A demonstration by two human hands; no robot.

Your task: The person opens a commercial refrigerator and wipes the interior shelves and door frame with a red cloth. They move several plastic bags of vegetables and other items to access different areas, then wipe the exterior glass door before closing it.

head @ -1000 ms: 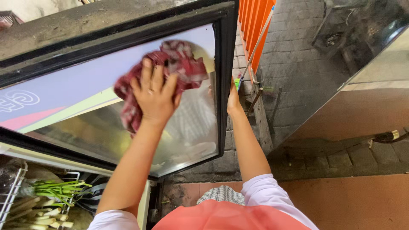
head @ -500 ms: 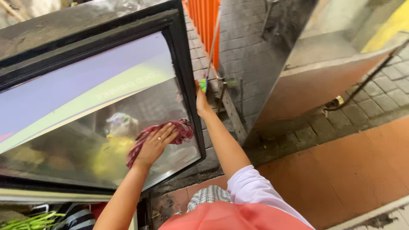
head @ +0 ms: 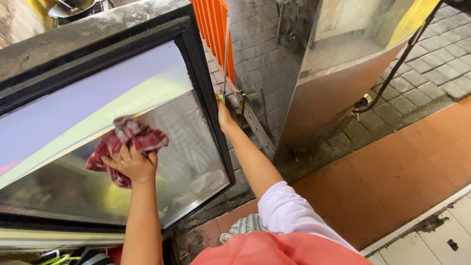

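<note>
Left hand (head: pixel 130 164) presses a bunched red cloth (head: pixel 128 142) flat on the glass door (head: pixel 191 157), fingers closed over its lower half. Cloth sits mid-pane, extending up and right from the fingers. Right hand (head: pixel 224 115) grips the door's right frame edge, fingers wrapped behind; well apart from the cloth.

Grey pavers (head: pixel 431 64) (terracotta floor (head: pixel 392 181) nearer)
</note>
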